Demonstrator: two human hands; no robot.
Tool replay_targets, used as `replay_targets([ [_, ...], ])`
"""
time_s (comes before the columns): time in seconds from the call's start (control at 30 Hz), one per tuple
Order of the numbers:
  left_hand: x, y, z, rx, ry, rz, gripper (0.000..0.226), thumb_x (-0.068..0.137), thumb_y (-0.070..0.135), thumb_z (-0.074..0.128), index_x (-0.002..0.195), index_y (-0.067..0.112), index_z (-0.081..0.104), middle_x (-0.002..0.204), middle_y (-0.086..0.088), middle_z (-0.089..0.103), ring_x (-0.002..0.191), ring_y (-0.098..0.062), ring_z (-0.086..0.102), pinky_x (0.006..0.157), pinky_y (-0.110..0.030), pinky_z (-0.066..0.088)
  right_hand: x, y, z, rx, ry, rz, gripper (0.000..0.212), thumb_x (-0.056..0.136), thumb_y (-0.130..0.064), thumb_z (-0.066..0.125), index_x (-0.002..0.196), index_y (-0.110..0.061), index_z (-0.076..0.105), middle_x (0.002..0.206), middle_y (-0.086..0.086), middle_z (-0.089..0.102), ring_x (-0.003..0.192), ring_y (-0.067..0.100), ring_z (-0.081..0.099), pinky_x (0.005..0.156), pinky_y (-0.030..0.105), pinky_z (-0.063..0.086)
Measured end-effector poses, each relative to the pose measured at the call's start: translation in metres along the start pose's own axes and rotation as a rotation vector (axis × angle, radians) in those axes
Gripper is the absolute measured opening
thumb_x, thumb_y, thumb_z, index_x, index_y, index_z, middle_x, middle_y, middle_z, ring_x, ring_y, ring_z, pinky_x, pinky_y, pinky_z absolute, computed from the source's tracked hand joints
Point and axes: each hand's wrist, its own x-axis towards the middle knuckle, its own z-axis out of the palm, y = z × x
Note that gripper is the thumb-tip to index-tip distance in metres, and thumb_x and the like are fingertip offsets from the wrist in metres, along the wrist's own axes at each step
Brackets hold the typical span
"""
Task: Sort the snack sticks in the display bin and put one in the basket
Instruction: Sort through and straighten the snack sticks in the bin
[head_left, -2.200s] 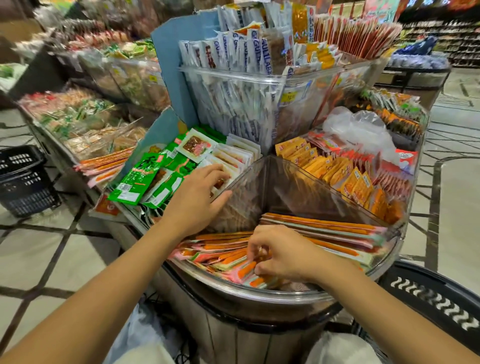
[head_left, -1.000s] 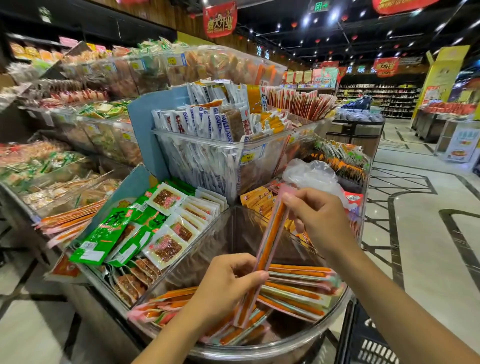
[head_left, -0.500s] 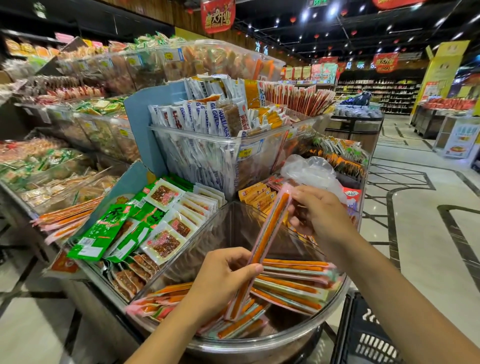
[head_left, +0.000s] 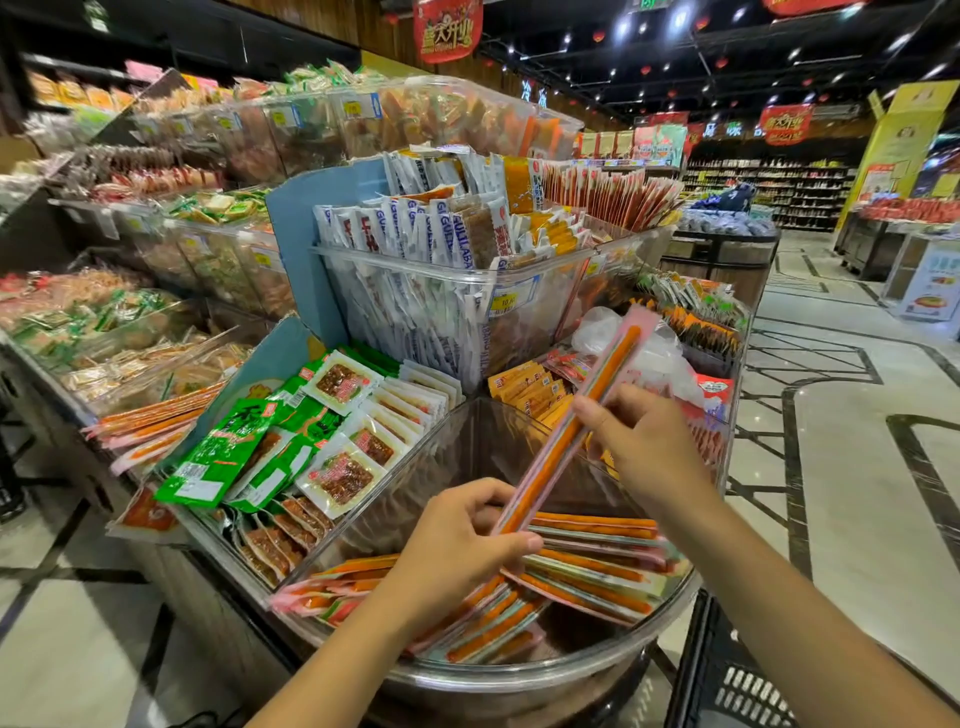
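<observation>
A long orange snack stick (head_left: 563, 434) in a pink wrapper is held slanted above the clear display bin (head_left: 519, 675). My left hand (head_left: 462, 540) pinches its lower end. Near the stick's middle, my right hand (head_left: 644, 441) grips it between thumb and fingers; the top end sticks out up and right. Several more orange snack sticks (head_left: 587, 566) lie stacked in the bin under my hands. The black basket (head_left: 743, 691) shows at the bottom right, partly hidden by my right forearm.
Green and white snack packets (head_left: 291, 441) fill the compartment left of the bin. Behind stands a taller clear bin of white sachets (head_left: 415, 291), with yellow packs (head_left: 530, 389) and a plastic bag (head_left: 602, 327) to its right. Tiled aisle floor (head_left: 841, 467) runs along the right.
Both hands lifted one stick out of the bin and hold it slanted. My right hand has slid down from the stick's top end toward its middle, leaving the top sticking out.
</observation>
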Motion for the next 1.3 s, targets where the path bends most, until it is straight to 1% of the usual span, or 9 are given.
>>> replay_targets([
  [0.13, 0.001, 0.0, -0.004, -0.144, 0.04, -0.045, 0.023, 0.087, 0.014, 0.076, 0.106, 0.006, 0.064, 0.086, -0.015, 0.077, 0.076, -0.033, 0.075, 0.069, -0.038, 0.059, 0.01, -0.005, -0.019, 0.033, 0.072, -0.004, 0.028, 0.099, -0.026, 0.063, 0.08, -0.006, 0.068, 0.06, 0.005, 0.061, 0.046, 0.006, 0.053, 0.047, 0.015, 0.039],
  [0.3, -0.002, 0.007, -0.015, -0.242, 0.274, -0.037, 0.013, 0.087, 0.005, 0.073, 0.098, 0.001, 0.068, 0.083, -0.014, 0.077, 0.059, -0.02, 0.067, 0.049, -0.021, 0.049, 0.005, 0.0, -0.027, -0.204, 0.135, -0.126, 0.041, 0.09, -0.037, 0.073, 0.057, -0.016, 0.059, 0.048, -0.007, 0.052, 0.046, 0.007, 0.046, 0.056, 0.026, 0.039],
  [0.4, -0.005, 0.009, -0.029, -0.225, 0.326, -0.025, 0.009, 0.084, 0.003, 0.075, 0.092, 0.004, 0.071, 0.076, -0.012, 0.074, 0.054, -0.017, 0.062, 0.046, -0.02, 0.045, -0.003, -0.003, -0.022, -0.467, 0.123, -0.469, 0.012, 0.085, -0.033, 0.076, 0.082, -0.025, 0.068, 0.08, -0.014, 0.059, 0.058, 0.007, 0.052, 0.058, 0.018, 0.04],
  [0.53, -0.009, 0.02, -0.051, -0.171, 0.319, -0.005, 0.008, 0.082, 0.004, 0.078, 0.086, 0.01, 0.074, 0.06, -0.008, 0.063, 0.044, -0.012, 0.051, 0.043, -0.019, 0.04, -0.004, -0.004, -0.008, -0.707, -0.205, -0.534, 0.034, 0.086, -0.04, 0.074, 0.118, -0.031, 0.071, 0.11, -0.013, 0.063, 0.078, 0.006, 0.061, 0.067, 0.028, 0.055],
  [0.7, -0.007, 0.048, -0.072, -0.205, 0.364, 0.125, 0.014, 0.08, 0.011, 0.078, 0.088, 0.0, 0.075, 0.065, -0.007, 0.066, 0.053, -0.015, 0.054, 0.046, -0.022, 0.041, -0.012, -0.013, 0.013, -0.399, -0.349, -0.349, 0.002, 0.088, -0.028, 0.076, 0.089, -0.029, 0.074, 0.077, -0.015, 0.066, 0.077, 0.002, 0.06, 0.061, 0.016, 0.044],
  [0.87, -0.002, 0.051, -0.057, -0.057, 0.371, 0.122, 0.008, 0.082, 0.01, 0.08, 0.088, 0.015, 0.079, 0.074, -0.003, 0.073, 0.06, -0.011, 0.062, 0.05, -0.022, 0.046, -0.016, -0.01, 0.024, -0.039, -0.321, -0.119, 0.01, 0.091, -0.014, 0.072, 0.084, -0.017, 0.067, 0.074, -0.003, 0.068, 0.069, 0.013, 0.067, 0.063, 0.031, 0.057],
  [1.0, -0.01, 0.028, -0.025, 0.115, 0.159, 0.046, 0.01, 0.081, 0.018, 0.084, 0.09, 0.02, 0.079, 0.084, 0.002, 0.078, 0.079, -0.012, 0.072, 0.075, -0.027, 0.057, -0.017, -0.008, 0.018, 0.143, -0.233, -0.032, 0.009, 0.093, -0.008, 0.069, 0.087, -0.004, 0.064, 0.073, 0.014, 0.069, 0.065, 0.025, 0.067, 0.065, 0.051, 0.058],
  [1.07, -0.012, 0.022, -0.009, 0.095, 0.112, 0.04, 0.007, 0.083, 0.018, 0.082, 0.088, 0.02, 0.079, 0.082, 0.003, 0.077, 0.076, -0.007, 0.071, 0.073, -0.022, 0.054, -0.019, -0.007, 0.015, 0.164, -0.219, -0.018, 0.011, 0.092, -0.009, 0.07, 0.088, -0.002, 0.064, 0.075, 0.02, 0.068, 0.065, 0.027, 0.065, 0.068, 0.056, 0.056],
  [1.3, -0.008, 0.015, 0.003, 0.186, 0.134, 0.034, 0.01, 0.086, 0.016, 0.079, 0.079, 0.023, 0.079, 0.063, 0.002, 0.071, 0.056, -0.002, 0.06, 0.058, -0.02, 0.045, -0.008, -0.027, -0.021, 0.269, 0.055, -0.095, 0.01, 0.096, -0.017, 0.066, 0.087, -0.02, 0.069, 0.068, -0.01, 0.066, 0.061, 0.005, 0.06, 0.056, 0.016, 0.046],
])
